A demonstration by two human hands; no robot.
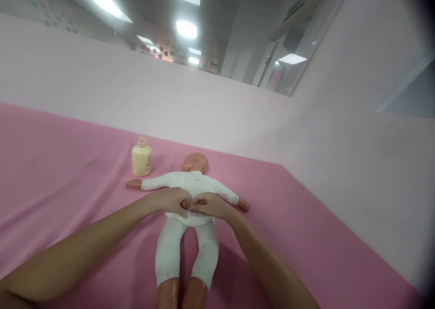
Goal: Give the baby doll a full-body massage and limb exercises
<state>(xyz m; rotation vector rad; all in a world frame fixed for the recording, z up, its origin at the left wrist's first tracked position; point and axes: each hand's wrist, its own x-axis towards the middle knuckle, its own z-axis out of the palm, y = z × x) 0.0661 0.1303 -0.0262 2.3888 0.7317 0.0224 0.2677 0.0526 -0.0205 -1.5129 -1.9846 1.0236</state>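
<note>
A baby doll (195, 164) lies on its back with its arms spread and its head turned to the left. It is dressed in a white long-sleeved shirt (200, 186) and white trousers (169, 243). My left hand (177, 201) is over the doll's belly, its fingers curled in a pinch on the shirt front. Right beside it, my right hand (210, 205) pinches the same front edge, fingers bent inward. The fingertips of both hands nearly meet at the middle of the shirt. Whatever small part of the cloth is between them is hidden.
A pale yellow pump bottle (141, 159) stands upright beyond the doll's outstretched arm on the left. Pink cloth (84, 164) with some creases covers the surface under the doll. A pale wall (190, 105) rises behind and to the right, with a window or mirror (217, 28) above it.
</note>
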